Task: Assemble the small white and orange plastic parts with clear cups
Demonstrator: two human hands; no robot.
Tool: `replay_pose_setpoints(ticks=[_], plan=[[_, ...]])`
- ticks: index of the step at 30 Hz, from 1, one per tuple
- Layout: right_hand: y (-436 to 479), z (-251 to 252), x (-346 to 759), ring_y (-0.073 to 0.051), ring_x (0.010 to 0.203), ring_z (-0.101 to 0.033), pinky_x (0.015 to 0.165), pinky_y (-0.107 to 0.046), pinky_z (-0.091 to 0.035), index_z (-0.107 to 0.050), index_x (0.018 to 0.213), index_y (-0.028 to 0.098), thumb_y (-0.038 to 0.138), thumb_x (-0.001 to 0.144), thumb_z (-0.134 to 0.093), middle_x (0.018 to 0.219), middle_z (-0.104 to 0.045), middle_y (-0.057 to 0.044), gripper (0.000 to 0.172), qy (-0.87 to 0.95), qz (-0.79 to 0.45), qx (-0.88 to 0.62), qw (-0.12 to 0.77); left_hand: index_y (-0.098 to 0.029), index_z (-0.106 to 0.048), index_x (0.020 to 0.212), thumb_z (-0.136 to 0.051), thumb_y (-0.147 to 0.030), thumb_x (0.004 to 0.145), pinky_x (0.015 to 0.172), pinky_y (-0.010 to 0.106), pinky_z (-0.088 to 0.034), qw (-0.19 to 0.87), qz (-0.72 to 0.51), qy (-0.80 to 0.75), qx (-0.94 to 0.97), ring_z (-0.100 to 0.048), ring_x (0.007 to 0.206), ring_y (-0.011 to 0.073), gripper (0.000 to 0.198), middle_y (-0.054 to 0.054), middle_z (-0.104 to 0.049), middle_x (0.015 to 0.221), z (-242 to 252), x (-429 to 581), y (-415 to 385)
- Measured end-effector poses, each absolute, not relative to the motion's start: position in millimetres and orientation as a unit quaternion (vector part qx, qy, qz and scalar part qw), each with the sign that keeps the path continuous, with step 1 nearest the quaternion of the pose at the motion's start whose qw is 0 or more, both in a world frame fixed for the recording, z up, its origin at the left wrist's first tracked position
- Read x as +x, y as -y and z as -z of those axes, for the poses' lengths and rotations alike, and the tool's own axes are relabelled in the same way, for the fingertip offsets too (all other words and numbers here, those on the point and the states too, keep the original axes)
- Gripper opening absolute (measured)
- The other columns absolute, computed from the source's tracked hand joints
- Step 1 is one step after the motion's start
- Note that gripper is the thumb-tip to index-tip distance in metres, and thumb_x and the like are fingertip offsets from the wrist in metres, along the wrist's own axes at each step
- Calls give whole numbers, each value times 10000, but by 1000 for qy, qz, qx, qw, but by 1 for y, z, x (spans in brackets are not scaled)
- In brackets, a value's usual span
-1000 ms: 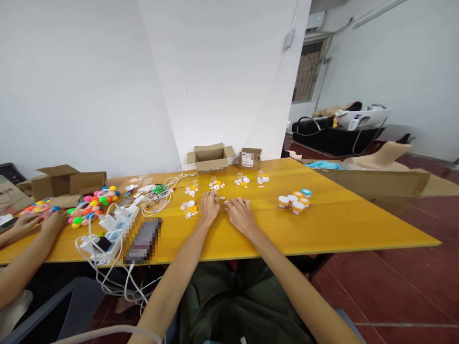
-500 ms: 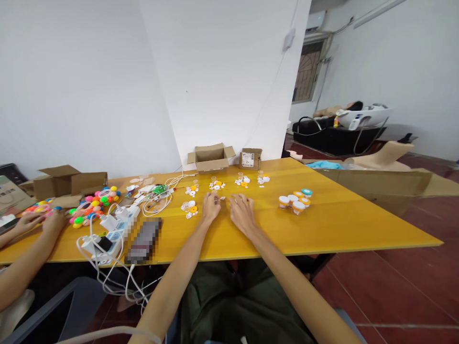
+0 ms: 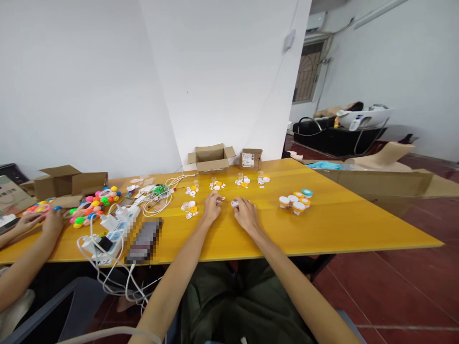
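Yellow counter (image 3: 340, 224) spans the frame. Open cardboard box (image 3: 211, 157) at its far edge, smaller labelled box (image 3: 250, 158) just beside it. Co-worker's hand (image 3: 53, 220) at far left near a pile of coloured balls (image 3: 95, 200); white cables and chargers (image 3: 114, 229) between there and centre. Cluster of small lidded jars (image 3: 296, 200) to the right, apart from the hands. Left hand (image 3: 211, 210) rests on the counter, fingers curled, grip state can't tell. Right hand (image 3: 245, 215) just beside it, grip pinched on a small white cap (image 3: 234, 204) at its fingertips, near counter centre. Small white and orange parts (image 3: 217, 185) lie scattered just beyond.
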State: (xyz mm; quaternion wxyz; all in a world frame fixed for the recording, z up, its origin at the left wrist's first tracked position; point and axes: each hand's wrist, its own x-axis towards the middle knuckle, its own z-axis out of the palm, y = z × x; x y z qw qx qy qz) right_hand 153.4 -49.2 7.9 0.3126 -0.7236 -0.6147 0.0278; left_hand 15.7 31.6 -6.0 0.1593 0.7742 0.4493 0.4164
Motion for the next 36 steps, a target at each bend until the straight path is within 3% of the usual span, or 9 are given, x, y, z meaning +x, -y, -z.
replay_pose_setpoints(ticks=[7, 16, 25, 30, 36], plan=[[42, 4, 155, -240, 1002, -622, 829, -320, -397, -640, 933, 229, 95, 833, -573, 1032, -714, -74, 181, 680, -37, -642, 353, -208, -651, 814, -559, 25, 700, 851, 328, -524, 182, -404, -435, 784, -637, 869, 187, 275, 29, -660, 915, -9, 18, -21], [40, 6, 154, -235, 982, -638, 837, -327, -421, -633, 873, 232, 103, 804, -605, 984, -720, -58, 149, 693, -53, -616, 372, -239, -600, 895, -557, 57, 627, 922, 373, -467, 142, -379, -501, 765, -564, 1046, 236, 402, 31, -576, 1017, -7, 14, -19], [39, 7, 154, -205, 900, -639, 813, -301, -450, -622, 816, 238, 109, 800, -625, 900, -700, -31, 130, 709, -64, -578, 399, -244, -553, 929, -561, 34, 689, 956, 398, -447, 80, -402, -531, 742, -560, 1058, 250, 367, 52, -508, 1045, -4, 5, -21], [38, 8, 156, -199, 890, -630, 811, -294, -463, -629, 816, 244, 120, 806, -613, 890, -686, -24, 125, 717, -78, -558, 410, -233, -534, 956, -580, 10, 710, 938, 393, -468, 126, -429, -534, 717, -589, 1035, 241, 348, 64, -537, 1080, 1, 3, -28], [39, 8, 155, -187, 866, -626, 794, -281, -467, -620, 804, 238, 123, 810, -599, 881, -678, -17, 117, 715, -98, -548, 422, -231, -519, 891, -536, 46, 698, 904, 349, -484, 206, -447, -508, 707, -631, 973, 200, 338, 25, -637, 970, 4, 4, -35]])
